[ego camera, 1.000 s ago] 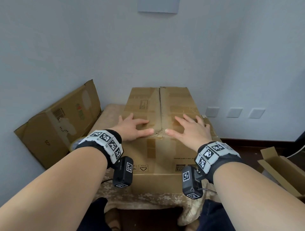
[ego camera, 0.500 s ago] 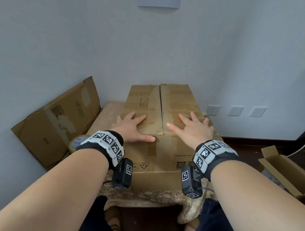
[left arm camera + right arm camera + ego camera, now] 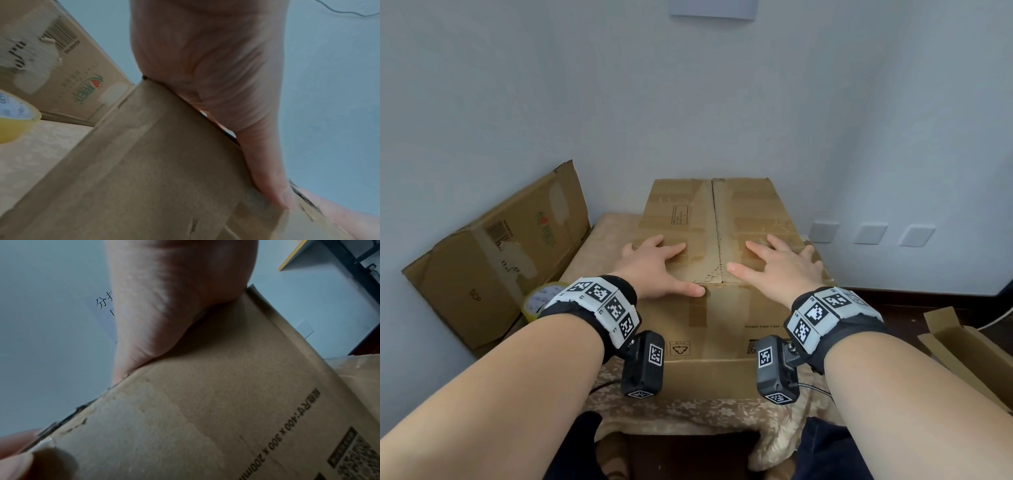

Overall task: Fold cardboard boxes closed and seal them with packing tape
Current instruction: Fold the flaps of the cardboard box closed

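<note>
The cardboard box (image 3: 717,274) sits on the worktop (image 3: 599,246), w/ a flowery cloth on it. Its 2 top flaps are down & meet at a seam in the middle. The left hand (image 3: 654,270) lies flat on the flap left of the seam, fingers spread wide, thumb at the box's near top edge. The right hand (image 3: 782,269) lies flat on the flap right of the seam, fingers spread wide too. A yellow tape roll (image 3: 541,301) sits left of the box, near the left wrist. A flat box (image 3: 493,253) leans on the wall, further left of the box. An open box (image 3: 969,353) lies on the floor right of the box.
</note>
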